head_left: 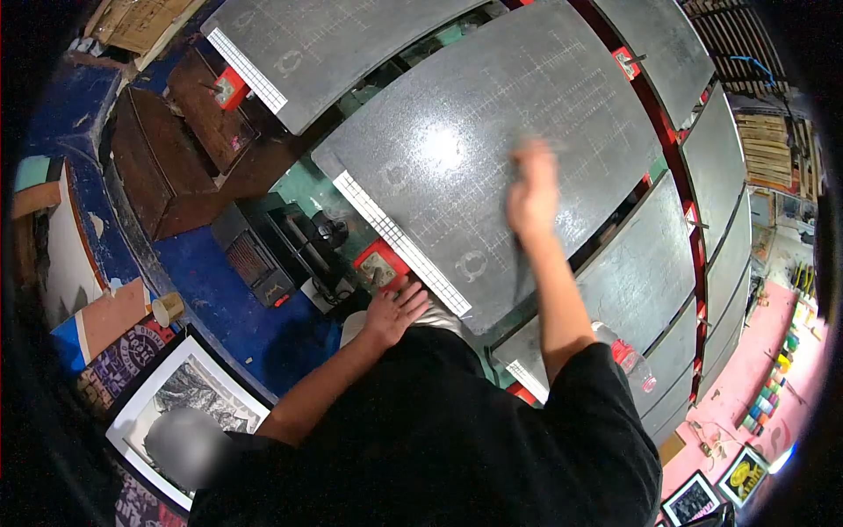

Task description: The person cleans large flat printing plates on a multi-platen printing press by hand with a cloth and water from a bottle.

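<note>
A broad grey flat board (pixel 580 114), marked with faint white grid lines and ring-shaped marks, lies in front of me. Along its near left edge runs a white gridded strip (pixel 399 241). Over the middle of the board is my right hand (pixel 534 193), fingers stretched forward and their tips blurred by motion; no object shows in it. My left hand (pixel 397 312) lies with its fingers spread close below the strip, right at a red bracket (pixel 380 263) and near my waist.
Similar grey boards (pixel 342 44) sit on either side, with dark gaps between. A clear plastic bottle (pixel 628 358) is by my right upper arm. At left are a black machine (pixel 272 246), a brown wooden box (pixel 149 167) and a framed picture (pixel 198 351) on the blue floor.
</note>
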The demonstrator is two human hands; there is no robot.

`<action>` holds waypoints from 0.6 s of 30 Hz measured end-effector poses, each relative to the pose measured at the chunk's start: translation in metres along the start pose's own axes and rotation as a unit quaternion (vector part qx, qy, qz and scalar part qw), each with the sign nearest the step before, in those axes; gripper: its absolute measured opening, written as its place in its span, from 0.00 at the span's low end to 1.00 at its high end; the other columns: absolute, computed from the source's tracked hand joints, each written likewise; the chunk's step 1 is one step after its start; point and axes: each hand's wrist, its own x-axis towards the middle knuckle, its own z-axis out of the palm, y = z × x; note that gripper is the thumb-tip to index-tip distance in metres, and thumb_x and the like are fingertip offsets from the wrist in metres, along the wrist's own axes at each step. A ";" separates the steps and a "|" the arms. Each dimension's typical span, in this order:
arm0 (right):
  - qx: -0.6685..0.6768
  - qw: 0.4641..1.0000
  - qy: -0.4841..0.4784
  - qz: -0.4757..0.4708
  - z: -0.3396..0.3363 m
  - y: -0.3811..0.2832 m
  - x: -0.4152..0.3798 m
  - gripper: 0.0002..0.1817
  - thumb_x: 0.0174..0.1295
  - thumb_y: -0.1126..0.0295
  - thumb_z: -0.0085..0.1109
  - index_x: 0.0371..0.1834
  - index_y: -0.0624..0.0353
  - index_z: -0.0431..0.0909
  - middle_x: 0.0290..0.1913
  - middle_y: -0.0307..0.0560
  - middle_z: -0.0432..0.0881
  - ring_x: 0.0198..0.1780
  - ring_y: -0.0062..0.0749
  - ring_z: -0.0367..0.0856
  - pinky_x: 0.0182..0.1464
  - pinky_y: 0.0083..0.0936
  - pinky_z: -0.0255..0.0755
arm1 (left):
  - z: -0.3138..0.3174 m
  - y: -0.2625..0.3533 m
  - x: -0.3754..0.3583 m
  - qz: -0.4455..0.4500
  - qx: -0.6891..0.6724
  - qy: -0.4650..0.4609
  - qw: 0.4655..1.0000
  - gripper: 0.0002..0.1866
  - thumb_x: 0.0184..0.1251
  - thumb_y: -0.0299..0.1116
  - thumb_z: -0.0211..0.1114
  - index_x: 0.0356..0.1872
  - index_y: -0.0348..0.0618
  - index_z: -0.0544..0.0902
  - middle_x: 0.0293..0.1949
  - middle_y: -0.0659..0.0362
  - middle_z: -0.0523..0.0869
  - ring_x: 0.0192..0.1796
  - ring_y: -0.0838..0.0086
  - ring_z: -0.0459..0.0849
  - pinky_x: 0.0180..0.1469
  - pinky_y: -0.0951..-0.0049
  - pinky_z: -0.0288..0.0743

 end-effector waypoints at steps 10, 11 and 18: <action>0.128 0.981 0.125 0.069 -0.037 -0.031 -0.046 0.25 0.59 0.87 0.50 0.60 0.62 0.80 0.62 0.59 0.84 0.68 0.55 0.81 0.75 0.42 0.69 | 0.012 -0.044 -0.003 0.034 0.040 -0.046 0.998 0.40 0.87 0.61 0.43 0.87 0.45 0.50 0.85 0.39 0.54 0.84 0.40 0.58 0.83 0.34 0.57; 0.076 0.980 0.154 0.096 -0.039 0.009 -0.044 0.26 0.58 0.88 0.50 0.60 0.61 0.81 0.62 0.60 0.84 0.68 0.57 0.80 0.75 0.43 0.69 | 0.009 -0.047 -0.003 0.038 0.044 -0.057 0.997 0.40 0.87 0.61 0.43 0.87 0.45 0.50 0.85 0.39 0.53 0.84 0.39 0.58 0.83 0.34 0.57; 0.222 0.917 -0.305 -0.129 -0.001 -0.115 -0.173 0.21 0.60 0.75 0.57 0.58 0.55 0.82 0.66 0.56 0.81 0.71 0.57 0.76 0.76 0.46 0.69 | -0.015 -0.069 0.000 0.044 0.156 -0.102 0.981 0.40 0.85 0.63 0.47 0.87 0.51 0.53 0.85 0.45 0.58 0.81 0.44 0.66 0.80 0.40 0.65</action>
